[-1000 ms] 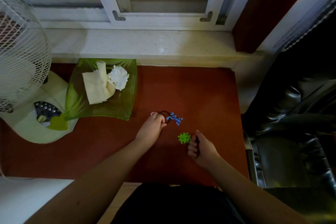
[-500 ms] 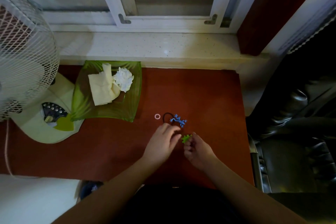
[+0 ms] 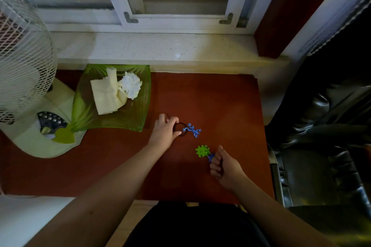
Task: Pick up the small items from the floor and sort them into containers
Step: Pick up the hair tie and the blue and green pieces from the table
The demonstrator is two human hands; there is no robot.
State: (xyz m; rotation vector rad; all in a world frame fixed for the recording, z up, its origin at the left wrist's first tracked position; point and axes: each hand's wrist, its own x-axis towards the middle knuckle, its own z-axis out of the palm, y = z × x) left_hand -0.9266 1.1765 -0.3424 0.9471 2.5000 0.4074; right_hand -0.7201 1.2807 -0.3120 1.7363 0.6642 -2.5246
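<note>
**Hands at the small items on the red floor mat**

The left hand (image 3: 165, 129) rests on the red-brown floor mat (image 3: 220, 102), its fingers curled down onto the left side of a thin black elastic ring (image 3: 181, 129); whether it is pinched or merely touched cannot be told. Overlapping the ring's right side lies a small blue plastic lizard (image 3: 192, 130), flat, legs splayed. Nearer the person and to the right sits a green toothed plastic connector piece (image 3: 202, 151), flat on the mat. The right hand (image 3: 223, 166) is just beside it, fingers folded into a loose fist around a small blue-purple item (image 3: 210, 157) that peeks out at the fingertips and lies against the green piece's lower right corner.

The mat's far edge runs along a pale speckled stone sill (image 3: 152, 48) under a white window frame (image 3: 176, 18). Its right edge meets a black glossy leather chair (image 3: 325, 146); the stretch between the items and that edge is bare, as is the mat's far right corner.

At the far left corner stands a translucent green square dish (image 3: 138, 114) with ribbed, leaf-like walls, holding a folded cream paper napkin (image 3: 106, 96) and a crumpled white tissue (image 3: 131, 85). The dish's near right corner lies close to the left hand. Left of it, a white wire-grille fan (image 3: 22, 56) stands on its pale base.
</note>
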